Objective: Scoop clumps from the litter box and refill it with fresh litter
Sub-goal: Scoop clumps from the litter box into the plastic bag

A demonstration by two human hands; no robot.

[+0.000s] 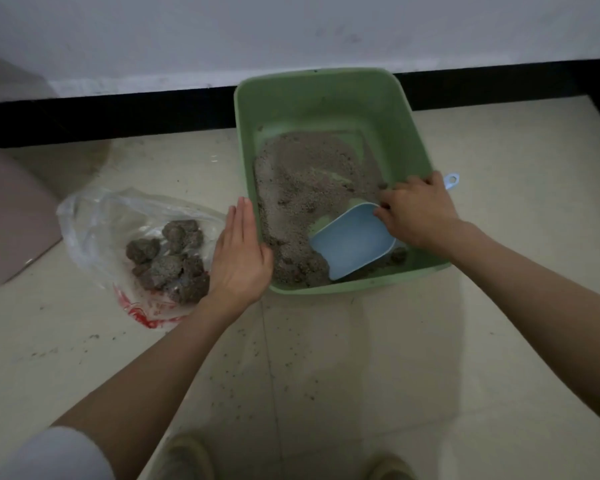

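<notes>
**A:** Right hand [418,211] first. What's it doing?

**B:** It's down at the right rim of the green litter box [326,95], fingers curled round the handle of the pale blue scoop [352,240]. Firm grip. The handle's loop end pokes out past the knuckles, outside the box wall.

**A:** And the scoop's bowl?

**B:** Inside the box, at the near right corner, mouth tipped toward the near wall, nothing visible in it. It sits on a bare green patch with grey litter [309,174] just beside it.

**A:** Left hand [239,254]?

**B:** Flat and open, fingers straight and pressed together, laid along the outside of the box's left wall near the near left corner. It holds nothing. Whether the palm presses the wall or only sits beside it, I can't tell.

**A:** Litter level?

**B:** Thin. It's heaped across the middle and left of the box floor, with green showing at the far end and by the scoop.

**A:** Further out?

**B:** On the tiled floor [361,358], just left of the box, a clear plastic bag [94,216] with red print lies open, dark clumps [172,259] piled in it. The left hand overlaps the bag's right edge. Loose grains speckle the floor by the box's near edge. A brownish panel [11,209] sits at the far left, and a white wall [291,29] with a dark skirting runs behind.
</notes>
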